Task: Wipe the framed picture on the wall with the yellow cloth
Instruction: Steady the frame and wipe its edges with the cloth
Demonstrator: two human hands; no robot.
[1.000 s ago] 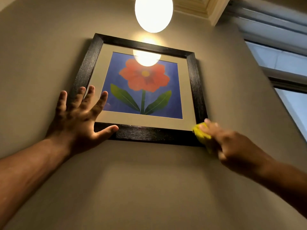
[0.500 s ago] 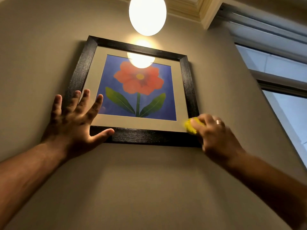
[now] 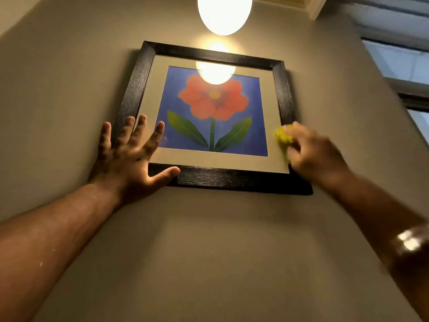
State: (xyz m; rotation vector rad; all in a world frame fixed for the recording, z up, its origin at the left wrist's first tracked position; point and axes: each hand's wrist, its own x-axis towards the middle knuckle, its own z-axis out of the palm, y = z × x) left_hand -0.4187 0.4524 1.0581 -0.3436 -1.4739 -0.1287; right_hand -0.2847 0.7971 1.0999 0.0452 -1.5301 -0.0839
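The framed picture [image 3: 282, 94] hangs on the beige wall: a black wooden frame, a cream mat and a red flower on blue under glass. My left hand [image 3: 130, 156] lies flat with spread fingers on the frame's lower left corner, thumb along the bottom rail. My right hand [image 3: 313, 154] is closed on the bunched yellow cloth [image 3: 283, 137] and presses it against the mat beside the right rail, low on the picture. Most of the cloth is hidden under my fingers.
A glowing round lamp [image 3: 224, 12] hangs just above the frame and reflects in the glass. A window [image 3: 399, 63] with a dark frame runs along the wall to the right. Bare wall [image 3: 209, 252] spreads below the picture.
My right hand has carried the cloth from the frame's lower right corner up onto the mat beside the right rail. My left hand has stayed on the lower left corner.
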